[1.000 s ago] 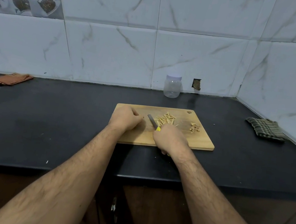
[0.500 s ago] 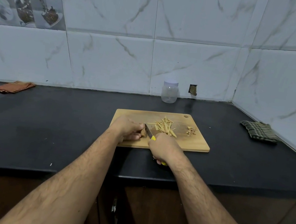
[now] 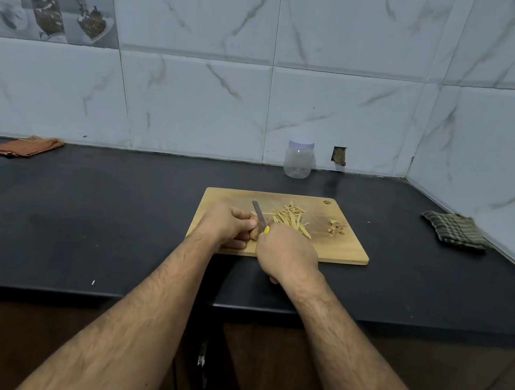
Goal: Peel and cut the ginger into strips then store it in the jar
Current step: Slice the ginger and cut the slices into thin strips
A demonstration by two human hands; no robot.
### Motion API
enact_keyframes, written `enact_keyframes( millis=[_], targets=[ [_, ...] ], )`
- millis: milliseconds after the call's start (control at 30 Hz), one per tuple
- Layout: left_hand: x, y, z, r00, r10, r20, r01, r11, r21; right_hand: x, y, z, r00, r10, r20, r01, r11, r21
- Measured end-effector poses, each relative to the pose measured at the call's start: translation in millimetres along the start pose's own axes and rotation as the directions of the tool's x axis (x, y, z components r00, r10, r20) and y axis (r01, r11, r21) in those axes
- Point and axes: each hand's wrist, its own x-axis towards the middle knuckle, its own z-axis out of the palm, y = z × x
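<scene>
A wooden cutting board [image 3: 342, 247] lies on the black counter. My left hand [image 3: 228, 225] pins a small ginger piece [image 3: 254, 233] against the board. My right hand [image 3: 285, 254] grips a knife [image 3: 260, 212] with a yellow handle, the blade resting against the ginger and pointing away from me. A pile of pale ginger strips [image 3: 291, 220] lies just right of the blade. A small heap of peel scraps [image 3: 335, 228] sits further right on the board. The clear plastic jar [image 3: 298, 163], lid on, stands by the back wall.
An orange cloth [image 3: 26, 146] lies at the far left of the counter [image 3: 111, 223]. A green checked cloth [image 3: 453, 231] lies at the right, near the tiled side wall. The counter's front edge runs just under my forearms.
The view has tilted so the board sits lower. My left hand shifted its hold on the ginger piece, and the knife blade moved left against it, away from the strips.
</scene>
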Motion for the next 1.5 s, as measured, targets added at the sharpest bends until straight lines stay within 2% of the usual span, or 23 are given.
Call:
enact_keyframes(
  millis=[667, 1367, 1500],
  targets=[
    [6, -8, 1, 0.999, 0.033, -0.021, -0.033, 0.999, 0.011, 4, -16, -6, 0.989, 0.098, 0.108, -0.09, 0.993, -0.077],
    [10, -12, -1, 0.999, 0.036, -0.017, -0.036, 0.999, 0.029, 11, -20, 3, 0.988, 0.049, 0.147, -0.03, 0.991, -0.132],
    [10, -9, -2, 0.999, 0.025, -0.022, -0.025, 1.0, 0.017, 15, -22, 4, 0.993, 0.041, 0.113, -0.027, 0.992, -0.125]
  ],
)
